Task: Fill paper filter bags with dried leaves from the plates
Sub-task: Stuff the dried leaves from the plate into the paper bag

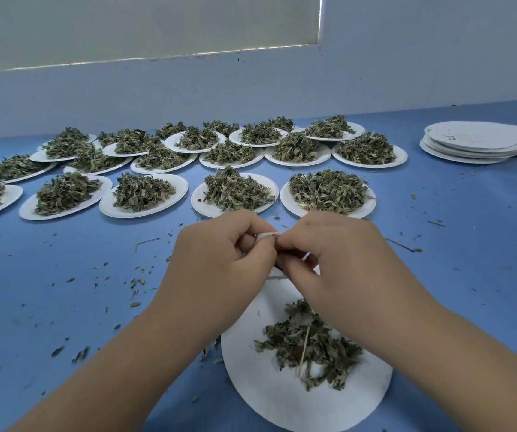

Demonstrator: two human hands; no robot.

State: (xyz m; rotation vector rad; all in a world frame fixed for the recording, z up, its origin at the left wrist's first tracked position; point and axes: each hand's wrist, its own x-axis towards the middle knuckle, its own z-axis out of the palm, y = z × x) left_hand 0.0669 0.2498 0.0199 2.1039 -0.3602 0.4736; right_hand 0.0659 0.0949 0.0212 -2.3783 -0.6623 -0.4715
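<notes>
1. My left hand [219, 260] and right hand [335, 254] meet above the far edge of the near plate [282, 403]. Both pinch the small white filter bag [268, 234] with curled fingers.
2. The bag is mostly hidden between them. I cannot tell whether its mouth is open or how full it is.
3. Risk: the paper looks thin, so opposing pulls may tear it.
4. Risk: a tilt would spill the dried leaves [310, 347]. The plate below catches some, but crumbs [135, 282] litter the bench [64, 244].
5. Risk: the full plates [201, 204] sit just beyond, so a careless reach could knock a heap.
</notes>
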